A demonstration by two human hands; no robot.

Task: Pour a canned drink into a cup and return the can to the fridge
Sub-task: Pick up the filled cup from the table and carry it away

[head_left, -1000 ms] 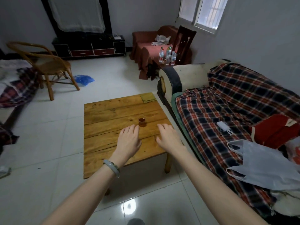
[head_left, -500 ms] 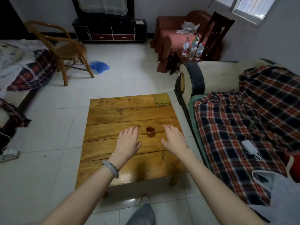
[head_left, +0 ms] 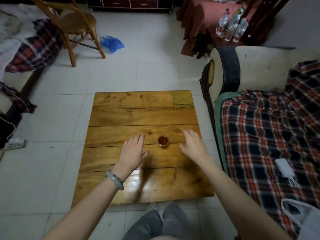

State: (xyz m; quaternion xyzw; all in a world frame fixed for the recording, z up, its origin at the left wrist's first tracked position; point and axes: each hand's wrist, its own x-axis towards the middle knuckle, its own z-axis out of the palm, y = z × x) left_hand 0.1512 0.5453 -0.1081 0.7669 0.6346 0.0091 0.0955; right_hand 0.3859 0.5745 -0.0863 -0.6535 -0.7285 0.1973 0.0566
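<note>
The cup stood upright on the wooden table, a bit right of centre, small & clear, filled nearly to the rim w/ reddish-brown liquid. It sat btwn the two hands, touched by neither. The left hand lay palm down just left of the cup, fingers straight & together, thumb out toward the cup, grasping nothing; couldn't tell if it rested on the wood or hung just above it. A pale bracelet ringed that wrist. The right hand was palm down just right of the cup, fingers relaxed & slightly spread, also empty. A folded yellow-green cloth lay flat on the table's far right corner. Below the near edge were the person's legs in grey trousers, on the white tiled floor. To the right, just beside the table, was a sofa w/ a cream armrest, its seat covered by a plaid blanket; on that lay a white adapter w/ cord, & nearer the camera a white plastic bag. Farther off: a wooden chair at upper left, a blue bag on the floor near its leg, three clear bottles at upper right next to a red-draped armchair, & a dark cabinet along the far wall.
</note>
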